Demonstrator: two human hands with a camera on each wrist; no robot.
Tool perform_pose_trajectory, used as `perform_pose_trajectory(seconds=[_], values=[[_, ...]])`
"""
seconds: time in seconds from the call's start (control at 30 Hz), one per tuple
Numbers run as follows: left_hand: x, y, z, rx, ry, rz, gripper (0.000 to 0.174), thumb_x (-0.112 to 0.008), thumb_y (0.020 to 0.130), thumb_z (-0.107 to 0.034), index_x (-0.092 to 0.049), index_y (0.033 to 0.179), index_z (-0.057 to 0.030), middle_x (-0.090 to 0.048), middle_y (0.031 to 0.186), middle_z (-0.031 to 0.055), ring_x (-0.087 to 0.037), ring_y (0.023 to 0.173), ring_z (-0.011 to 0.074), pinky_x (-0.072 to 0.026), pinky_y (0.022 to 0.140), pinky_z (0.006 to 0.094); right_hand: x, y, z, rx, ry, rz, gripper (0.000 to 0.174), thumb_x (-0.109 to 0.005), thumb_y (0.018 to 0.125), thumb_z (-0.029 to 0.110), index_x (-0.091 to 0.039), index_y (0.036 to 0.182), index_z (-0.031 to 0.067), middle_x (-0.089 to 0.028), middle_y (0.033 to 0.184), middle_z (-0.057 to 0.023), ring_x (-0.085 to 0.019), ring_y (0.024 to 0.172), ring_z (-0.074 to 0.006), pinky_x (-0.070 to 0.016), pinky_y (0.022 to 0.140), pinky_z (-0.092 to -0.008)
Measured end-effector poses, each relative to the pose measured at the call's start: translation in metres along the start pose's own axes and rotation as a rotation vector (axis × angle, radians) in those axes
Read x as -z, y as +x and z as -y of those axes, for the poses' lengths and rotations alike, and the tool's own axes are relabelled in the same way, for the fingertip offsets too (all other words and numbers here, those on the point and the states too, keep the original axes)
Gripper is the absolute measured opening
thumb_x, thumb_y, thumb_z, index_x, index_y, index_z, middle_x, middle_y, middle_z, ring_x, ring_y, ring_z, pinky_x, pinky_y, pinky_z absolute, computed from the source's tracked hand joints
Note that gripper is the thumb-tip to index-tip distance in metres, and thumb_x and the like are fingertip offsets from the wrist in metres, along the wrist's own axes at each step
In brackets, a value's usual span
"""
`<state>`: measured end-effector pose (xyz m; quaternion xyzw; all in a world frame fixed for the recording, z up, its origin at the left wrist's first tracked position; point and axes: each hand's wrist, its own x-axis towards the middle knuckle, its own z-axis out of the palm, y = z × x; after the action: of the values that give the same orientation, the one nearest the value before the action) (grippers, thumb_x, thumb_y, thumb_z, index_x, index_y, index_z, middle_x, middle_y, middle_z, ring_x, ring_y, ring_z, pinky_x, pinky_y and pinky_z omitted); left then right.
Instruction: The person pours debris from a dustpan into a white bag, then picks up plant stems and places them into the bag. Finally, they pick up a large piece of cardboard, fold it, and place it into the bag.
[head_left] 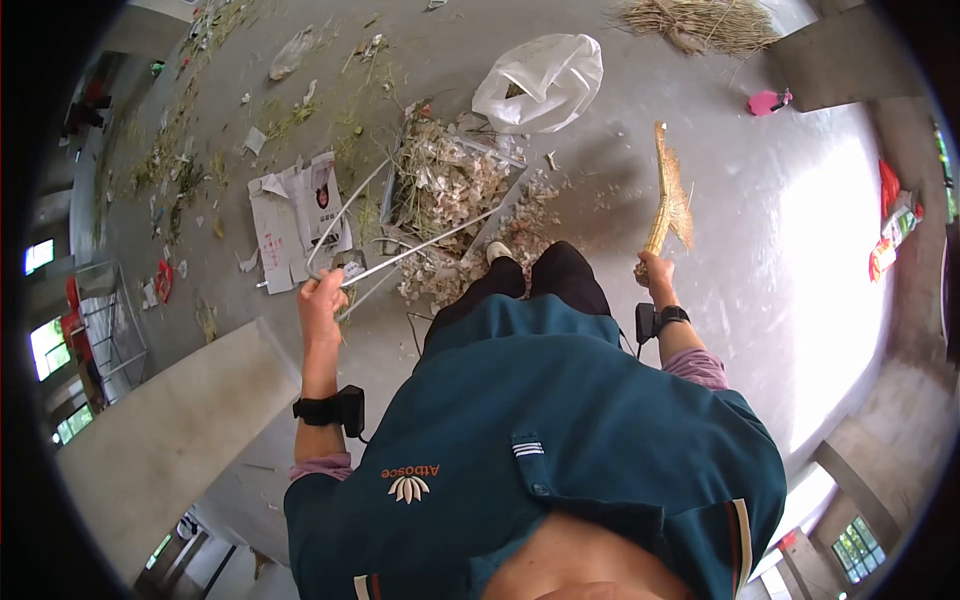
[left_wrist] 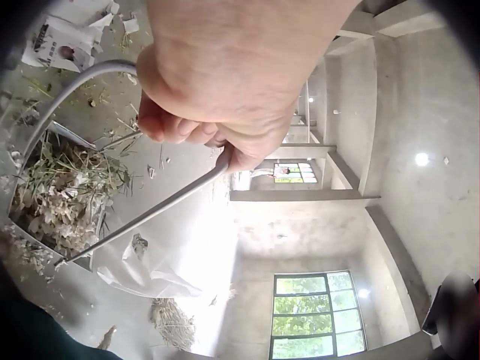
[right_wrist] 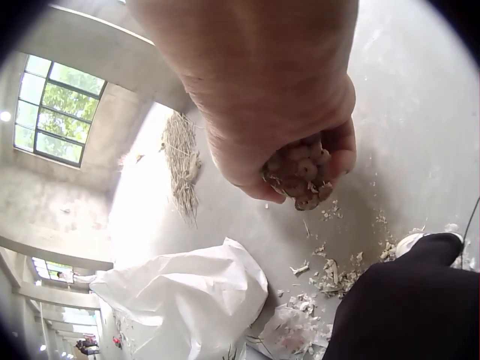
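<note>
My left hand (head_left: 322, 305) grips the bent grey metal handle (head_left: 420, 246) of a dustpan (head_left: 514, 192). Dry leaves, pale scraps and green stalks are heaped in the pan on the floor. The left wrist view shows the fingers curled round the handle (left_wrist: 161, 208), whose rods run down to the pan. Off to the right, my right hand (head_left: 657, 272) holds a short straw broom (head_left: 672, 200) by its bundled handle, bristles pointing away from me above the floor. Round stalk ends (right_wrist: 301, 174) poke out of that fist in the right wrist view.
Pale litter (head_left: 535, 215) lies around the pan, near my shoe (head_left: 497, 251). Beyond it is a white plastic bag (head_left: 540, 85); flattened cardboard (head_left: 285, 225) lies left. A straw bundle (head_left: 700, 25) and a pink object (head_left: 765, 102) are at the far right.
</note>
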<state>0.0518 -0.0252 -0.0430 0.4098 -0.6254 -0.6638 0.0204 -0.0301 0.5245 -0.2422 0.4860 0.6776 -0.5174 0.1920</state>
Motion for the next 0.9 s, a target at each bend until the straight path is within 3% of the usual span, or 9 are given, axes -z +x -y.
perform_pose_trajectory(seconds=[0.2, 0.27, 0.37, 0.53, 0.6, 0.63, 0.8, 0.87, 0.9], values=[[-0.008, -0.019, 0.005, -0.011, -0.024, -0.035, 0.017, -0.063, 0.077, -0.014, -0.05, 0.067, -0.0078, -0.035, 0.053, -0.0055, -0.03, 0.045, 0.0049, -0.0295, 0.048, 0.0236, 0.027, 0.08, -0.042, -0.003, -0.155, 0.046, 0.018, -0.066, 0.074, 0.012, -0.056, 0.074, -0.0029, -0.057, 0.061, -0.0107, -0.059, 0.049, -0.0221, -0.0483, 0.042, -0.0335], [-0.015, -0.025, 0.004, -0.01, -0.027, -0.062, 0.018, -0.062, 0.077, -0.014, -0.049, 0.067, -0.008, -0.034, 0.054, -0.0054, -0.029, 0.046, 0.0048, -0.0289, 0.048, 0.0236, 0.037, 0.105, -0.054, -0.17, -0.194, 0.154, 0.016, -0.063, 0.078, 0.012, -0.056, 0.077, -0.0018, -0.057, 0.061, -0.0114, -0.059, 0.049, -0.0242, -0.0491, 0.043, -0.0361], [-0.024, -0.043, 0.007, -0.05, -0.013, -0.116, 0.02, -0.061, 0.078, -0.014, -0.046, 0.066, -0.0087, -0.032, 0.055, -0.0052, -0.029, 0.048, 0.0046, -0.0273, 0.049, 0.0236, 0.037, 0.096, -0.067, -0.259, -0.398, 0.346, 0.017, -0.062, 0.08, 0.014, -0.055, 0.077, -0.0013, -0.055, 0.06, -0.0106, -0.059, 0.051, -0.0258, -0.0498, 0.045, -0.038], [-0.046, -0.067, -0.007, -0.072, 0.064, -0.196, 0.024, -0.057, 0.081, -0.015, -0.041, 0.064, -0.0098, -0.03, 0.057, -0.005, -0.029, 0.05, 0.0048, -0.0266, 0.05, 0.0232, 0.019, 0.103, -0.043, -0.335, -0.524, 0.415, 0.019, -0.064, 0.079, 0.012, -0.058, 0.083, -0.0052, -0.06, 0.064, -0.0124, -0.061, 0.051, -0.0247, -0.0542, 0.049, -0.0384], [-0.054, -0.073, -0.01, -0.075, 0.08, -0.217, 0.025, -0.057, 0.081, -0.016, -0.04, 0.063, -0.01, -0.029, 0.056, -0.0048, -0.029, 0.05, 0.0054, -0.0281, 0.051, 0.0237, 0.016, 0.096, -0.031, -0.312, -0.665, 0.563, 0.018, -0.065, 0.079, 0.014, -0.059, 0.083, -0.0031, -0.061, 0.066, -0.0116, -0.061, 0.053, -0.0233, -0.0535, 0.05, -0.0348], [-0.059, -0.075, -0.01, -0.094, 0.081, -0.232, 0.026, -0.056, 0.081, -0.016, -0.04, 0.063, -0.0101, -0.029, 0.056, -0.0047, -0.029, 0.05, 0.0058, -0.0289, 0.052, 0.024, 0.015, 0.088, -0.019, -0.243, -0.862, 0.536, 0.022, -0.064, 0.08, 0.019, -0.059, 0.087, -0.0015, -0.062, 0.069, -0.0112, -0.062, 0.056, -0.0217, -0.0528, 0.052, -0.0328], [-0.081, -0.079, -0.009, -0.064, 0.001, -0.281, 0.026, -0.055, 0.081, -0.015, -0.039, 0.062, -0.0105, -0.029, 0.055, -0.0043, -0.028, 0.05, 0.0066, -0.0308, 0.053, 0.0244, 0.029, 0.122, 0.0, -0.397, -0.653, 0.598, 0.029, -0.059, 0.084, 0.028, -0.057, 0.095, 0.0008, -0.062, 0.072, -0.0088, -0.061, 0.056, -0.0184, -0.0528, 0.055, -0.0326], [-0.081, -0.077, -0.011, -0.034, -0.035, -0.291, 0.026, -0.056, 0.081, -0.015, -0.039, 0.062, -0.0109, -0.029, 0.055, -0.0043, -0.028, 0.049, 0.0069, -0.031, 0.054, 0.0244, 0.02, 0.137, 0.008, -0.576, -0.297, 0.815, 0.027, -0.058, 0.085, 0.029, -0.057, 0.091, 0.003, -0.062, 0.071, -0.0075, -0.06, 0.056, -0.0174, -0.0525, 0.055, -0.0319], [-0.081, -0.076, -0.014, -0.031, -0.038, -0.294, 0.026, -0.056, 0.081, -0.015, -0.039, 0.062, -0.0109, -0.029, 0.055, -0.0043, -0.028, 0.049, 0.0069, -0.031, 0.054, 0.0244, 0.014, 0.139, 0.011, -0.536, -0.378, 0.803, 0.025, -0.057, 0.086, 0.029, -0.057, 0.089, 0.0049, -0.062, 0.07, -0.0062, -0.06, 0.056, -0.0167, -0.0524, 0.055, -0.0318]])
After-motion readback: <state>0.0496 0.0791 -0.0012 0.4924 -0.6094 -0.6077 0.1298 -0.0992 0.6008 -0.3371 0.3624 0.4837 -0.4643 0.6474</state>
